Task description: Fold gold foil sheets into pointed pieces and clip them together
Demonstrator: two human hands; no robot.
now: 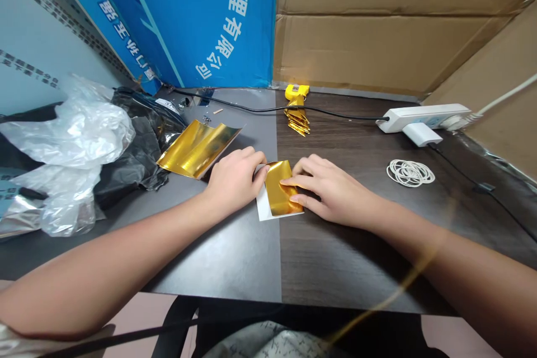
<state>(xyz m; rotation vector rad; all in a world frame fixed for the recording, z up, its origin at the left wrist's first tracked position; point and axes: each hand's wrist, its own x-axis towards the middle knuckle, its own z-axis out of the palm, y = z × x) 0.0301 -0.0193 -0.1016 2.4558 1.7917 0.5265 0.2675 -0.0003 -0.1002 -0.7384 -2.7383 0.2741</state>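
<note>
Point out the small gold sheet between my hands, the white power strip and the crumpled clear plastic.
Small gold sheet (277, 193): head view, middle of its shiny face.
White power strip (423, 114): head view, middle of its body.
Crumpled clear plastic (90, 131): head view, its larger upper bulge.

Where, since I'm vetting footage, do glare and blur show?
Head view: highlights on the gold foil at the right hand; head view, left of centre: sheen on the grey part of the desk; head view, lower right: a blurred yellowish strand across the right forearm.
</note>
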